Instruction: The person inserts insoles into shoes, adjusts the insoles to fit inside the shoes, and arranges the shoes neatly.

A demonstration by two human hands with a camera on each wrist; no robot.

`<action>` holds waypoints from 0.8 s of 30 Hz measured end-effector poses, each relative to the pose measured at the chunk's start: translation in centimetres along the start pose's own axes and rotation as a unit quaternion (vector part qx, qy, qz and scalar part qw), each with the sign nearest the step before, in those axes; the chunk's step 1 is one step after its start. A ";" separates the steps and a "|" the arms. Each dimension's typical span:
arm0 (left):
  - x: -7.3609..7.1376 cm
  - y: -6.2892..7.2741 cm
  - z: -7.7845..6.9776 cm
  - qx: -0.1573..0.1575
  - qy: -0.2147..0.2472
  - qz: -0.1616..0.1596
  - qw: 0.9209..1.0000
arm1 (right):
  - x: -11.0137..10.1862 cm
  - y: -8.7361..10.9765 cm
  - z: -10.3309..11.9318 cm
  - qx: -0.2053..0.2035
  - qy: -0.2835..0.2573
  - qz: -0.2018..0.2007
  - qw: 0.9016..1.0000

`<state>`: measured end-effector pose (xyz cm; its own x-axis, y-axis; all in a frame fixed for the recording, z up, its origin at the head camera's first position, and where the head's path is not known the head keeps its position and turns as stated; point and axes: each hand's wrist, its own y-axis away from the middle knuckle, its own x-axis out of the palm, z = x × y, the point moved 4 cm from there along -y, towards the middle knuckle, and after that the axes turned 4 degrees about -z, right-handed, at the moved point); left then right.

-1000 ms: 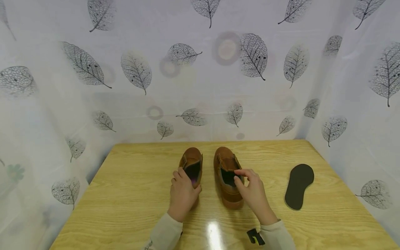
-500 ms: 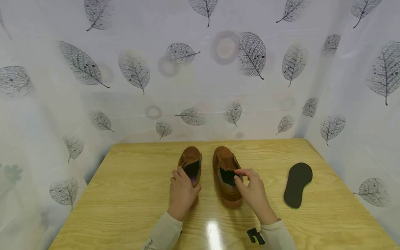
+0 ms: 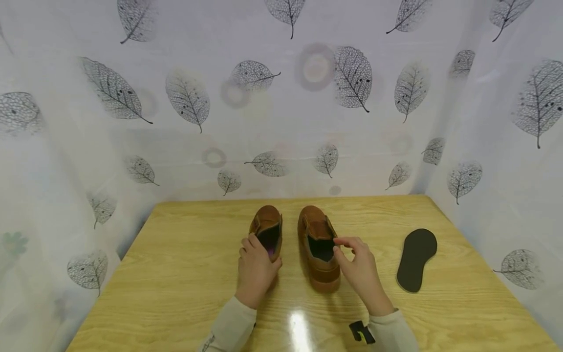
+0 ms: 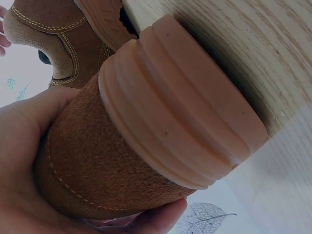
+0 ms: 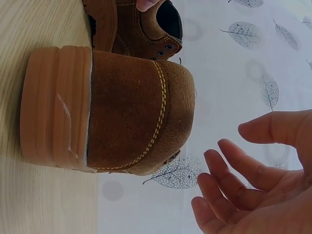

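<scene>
Two brown suede shoes stand side by side on the table, toes pointing away. My left hand (image 3: 256, 271) grips the left shoe (image 3: 266, 216) around its heel; the left wrist view shows thumb and fingers wrapped about the heel's suede, above the thick tan sole (image 4: 180, 102). Some purple shows inside that shoe. My right hand (image 3: 359, 271) is by the collar of the right shoe (image 3: 324, 277). In the right wrist view its fingers (image 5: 236, 180) are loosely bent, thumb apart, holding nothing and clear of the shoe's heel (image 5: 126, 107). The right shoe's interior looks dark.
A black insole (image 3: 417, 260) lies flat on the wood-grain table (image 3: 193, 254), right of the right hand. A small black strap (image 3: 362, 332) sticks out by the right cuff. White leaf-print curtains (image 3: 281, 122) surround the table at the back and sides.
My right hand has drawn slightly to the right, away from the right shoe's opening. The left hand keeps its grip on the left shoe. The head view has shifted a little.
</scene>
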<state>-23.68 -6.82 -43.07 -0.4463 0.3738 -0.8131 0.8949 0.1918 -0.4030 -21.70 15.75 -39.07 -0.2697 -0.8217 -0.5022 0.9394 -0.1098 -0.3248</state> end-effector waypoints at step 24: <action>-2.0 0.1 -0.2 0.044 -0.030 0.033 0.998 | -5.7 -2.6 -4.7 0.130 0.136 0.146 0.971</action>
<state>-22.73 -7.42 -41.40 -0.3873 0.3276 -0.8618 0.9206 0.0866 -0.3808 -23.57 23.35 -39.11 0.0039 -0.6651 -0.7467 0.9964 -0.0603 0.0589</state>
